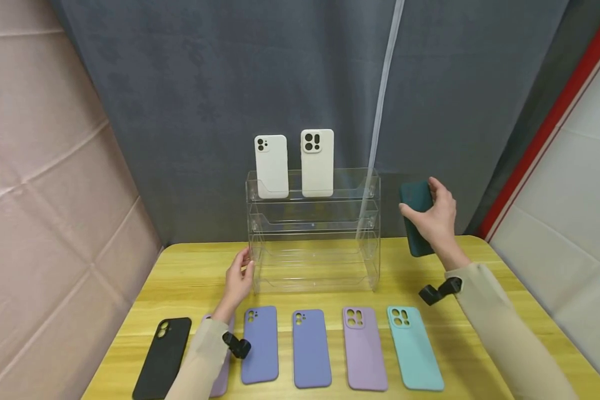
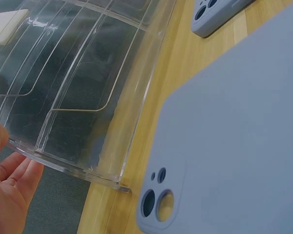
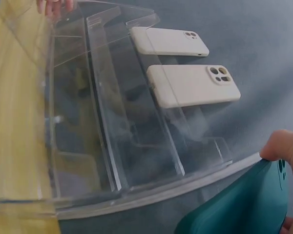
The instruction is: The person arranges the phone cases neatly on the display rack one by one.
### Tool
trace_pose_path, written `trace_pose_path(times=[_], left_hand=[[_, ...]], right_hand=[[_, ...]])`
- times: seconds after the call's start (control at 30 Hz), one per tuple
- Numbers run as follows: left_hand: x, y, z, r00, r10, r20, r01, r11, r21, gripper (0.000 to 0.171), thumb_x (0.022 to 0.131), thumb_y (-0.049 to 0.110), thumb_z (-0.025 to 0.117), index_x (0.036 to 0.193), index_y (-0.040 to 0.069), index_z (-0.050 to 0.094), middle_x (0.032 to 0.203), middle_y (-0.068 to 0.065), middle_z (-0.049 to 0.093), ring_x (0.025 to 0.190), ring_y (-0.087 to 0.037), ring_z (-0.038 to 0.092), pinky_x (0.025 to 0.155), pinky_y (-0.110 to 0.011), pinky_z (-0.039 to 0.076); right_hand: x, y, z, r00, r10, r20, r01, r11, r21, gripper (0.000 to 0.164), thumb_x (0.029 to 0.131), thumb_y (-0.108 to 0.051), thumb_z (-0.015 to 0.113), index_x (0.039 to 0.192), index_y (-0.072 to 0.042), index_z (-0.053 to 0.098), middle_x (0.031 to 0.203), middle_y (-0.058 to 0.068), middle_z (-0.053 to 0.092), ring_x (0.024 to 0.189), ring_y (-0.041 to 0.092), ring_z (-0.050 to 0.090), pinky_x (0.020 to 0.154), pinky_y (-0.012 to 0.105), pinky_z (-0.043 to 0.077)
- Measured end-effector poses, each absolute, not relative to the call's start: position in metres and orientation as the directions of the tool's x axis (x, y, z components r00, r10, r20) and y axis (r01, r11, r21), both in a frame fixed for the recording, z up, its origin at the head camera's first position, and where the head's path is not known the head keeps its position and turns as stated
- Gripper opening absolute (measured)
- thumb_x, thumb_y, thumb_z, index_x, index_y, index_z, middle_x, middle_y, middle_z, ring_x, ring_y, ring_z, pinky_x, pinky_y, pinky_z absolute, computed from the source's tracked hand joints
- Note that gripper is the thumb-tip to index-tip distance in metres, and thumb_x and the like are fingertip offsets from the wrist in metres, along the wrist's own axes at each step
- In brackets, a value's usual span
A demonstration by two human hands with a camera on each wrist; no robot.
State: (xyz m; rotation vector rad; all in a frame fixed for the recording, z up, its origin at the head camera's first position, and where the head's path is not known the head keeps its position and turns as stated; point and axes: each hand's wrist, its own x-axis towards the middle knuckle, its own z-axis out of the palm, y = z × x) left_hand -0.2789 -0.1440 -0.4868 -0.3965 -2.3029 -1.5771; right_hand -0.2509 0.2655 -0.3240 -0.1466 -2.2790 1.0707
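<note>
My right hand (image 1: 437,219) grips a dark teal phone case (image 1: 416,194) by its edges, thumb on one side and fingers on the other, raised right of a clear acrylic display rack (image 1: 312,286). In the right wrist view the teal case (image 3: 239,209) is tilted near the rack's side. My left hand (image 1: 238,283) holds the rack's left side, its fingers along the outside of the panel in the left wrist view. Two white phone cases, one with a small camera cutout (image 1: 272,166) and one with a larger cutout (image 1: 318,166), stand in the top tier.
Along the front of the wooden table (image 1: 205,255) lie a black case (image 1: 162,358), a purple case (image 1: 222,378) partly behind my left forearm, two blue-violet cases (image 1: 260,344) (image 1: 312,349), a mauve case (image 1: 365,355) and a turquoise case (image 1: 417,355). A grey curtain (image 1: 205,111) hangs behind.
</note>
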Motion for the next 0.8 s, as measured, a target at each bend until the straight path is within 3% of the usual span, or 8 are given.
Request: trace_pose_path(times=[0.33,0.8], left_hand=[[-0.279,-0.145,-0.489,-0.908,0.05,0.416,0.405,0.357,0.842,0.04,0.097,0.002,0.047,0.135,-0.007,0.041,0.121,-0.028,0.051,0.105,-0.038,0.051,0.085,-0.053,0.047],[-0.279,-0.144,-0.492,-0.901,0.046,0.431,0.416,0.368,0.831,0.04,0.097,0.002,0.046,0.135,-0.008,0.041,0.12,-0.027,0.052,0.104,-0.038,0.052,0.084,-0.053,0.048]], right_hand=[[-0.285,0.24,-0.291,-0.781,0.313,0.541,-0.237,0.652,-0.72,0.079,0.079,-0.021,0.072,0.144,-0.003,0.031,0.135,0.022,0.037,0.121,0.035,0.033,0.098,0.049,0.035],[-0.327,0.209,-0.238,-0.757,0.356,0.547,-0.249,0.617,-0.747,0.081,0.076,-0.026,0.071,0.143,-0.005,0.031,0.136,0.014,0.036,0.12,0.029,0.029,0.098,0.039,0.035]])
